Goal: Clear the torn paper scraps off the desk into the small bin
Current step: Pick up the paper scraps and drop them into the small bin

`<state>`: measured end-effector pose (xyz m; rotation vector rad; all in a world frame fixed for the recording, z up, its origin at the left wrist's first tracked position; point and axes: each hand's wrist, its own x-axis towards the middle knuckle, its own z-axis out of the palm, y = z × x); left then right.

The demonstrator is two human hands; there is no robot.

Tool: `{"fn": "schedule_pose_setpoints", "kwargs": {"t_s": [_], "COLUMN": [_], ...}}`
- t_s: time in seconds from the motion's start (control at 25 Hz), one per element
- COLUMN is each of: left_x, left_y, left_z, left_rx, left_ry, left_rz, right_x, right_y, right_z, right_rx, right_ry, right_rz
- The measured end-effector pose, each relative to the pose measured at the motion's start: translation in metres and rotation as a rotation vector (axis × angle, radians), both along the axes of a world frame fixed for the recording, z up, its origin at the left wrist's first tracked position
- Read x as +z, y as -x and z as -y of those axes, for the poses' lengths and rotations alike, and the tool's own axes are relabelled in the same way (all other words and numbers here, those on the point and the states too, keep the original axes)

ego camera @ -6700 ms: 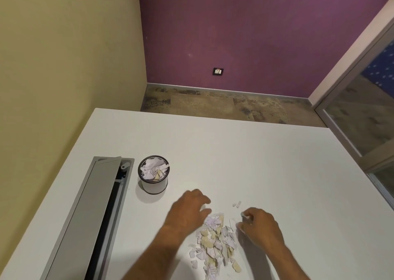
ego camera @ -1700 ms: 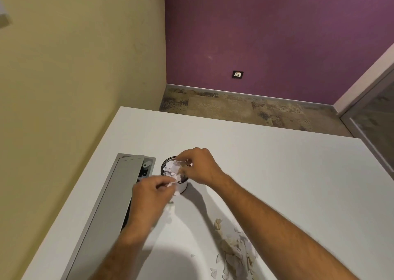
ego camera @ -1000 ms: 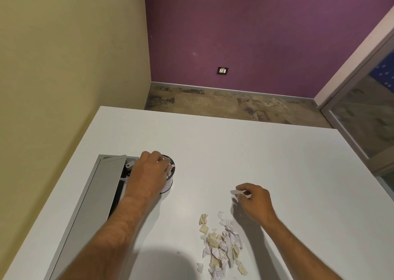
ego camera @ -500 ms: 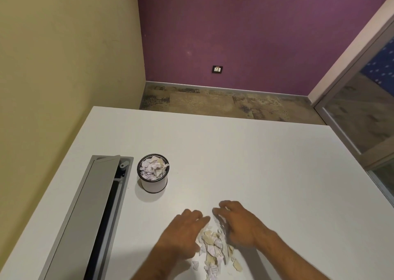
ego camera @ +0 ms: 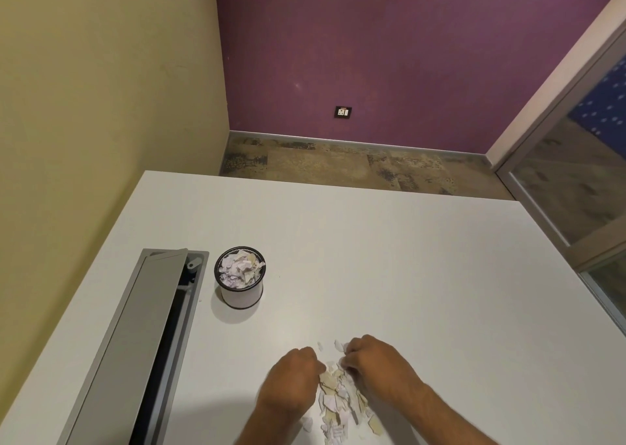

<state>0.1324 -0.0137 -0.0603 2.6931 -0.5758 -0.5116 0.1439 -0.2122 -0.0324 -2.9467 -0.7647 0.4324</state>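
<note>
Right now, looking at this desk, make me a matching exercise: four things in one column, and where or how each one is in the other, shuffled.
Things:
1. small bin
2. scrap pile
3. grey cable tray
4. wall socket

States:
A. lid partly open
B. on purple wall
C. filled to the rim
D. between both hands

Pairs: 1-C, 2-D, 3-A, 4-B

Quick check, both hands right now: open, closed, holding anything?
Left hand: fingers curled on the paper scraps; actual grasp cannot be told.
Right hand: the same, curled on the pile's far edge.
</note>
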Motion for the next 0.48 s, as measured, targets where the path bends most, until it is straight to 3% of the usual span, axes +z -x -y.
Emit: {"fn": "schedule_pose_setpoints", "kwargs": {"t_s": [0.08,0.28,0.4,0.48], "left_x": [0.010,0.009,0.011,0.017], "left_y": [0.001,0.003,0.008,0.011], "left_z": [0.003,-0.008,-0.022,-0.031], "left_rx": [0.026,0.222,0.397,0.501], "left_ry": [-0.020,0.161,0.327,0.426], "left_rz": [-0.046,0.024,0.016,-0.003], "right_x": [-0.001,-0.005,0.007,0.021], "right_y": [0.001,-0.001,-0.011,-0.020], "right_z": [0.001,-0.001,-0.007,-0.013], "right_rx": [0.018,-0.061,-0.375,-0.611], "right_ry": [-0.031,-0.091,-0.242,-0.487], "right_rz": [0.007,-0.003,-0.124,-0.218]}}
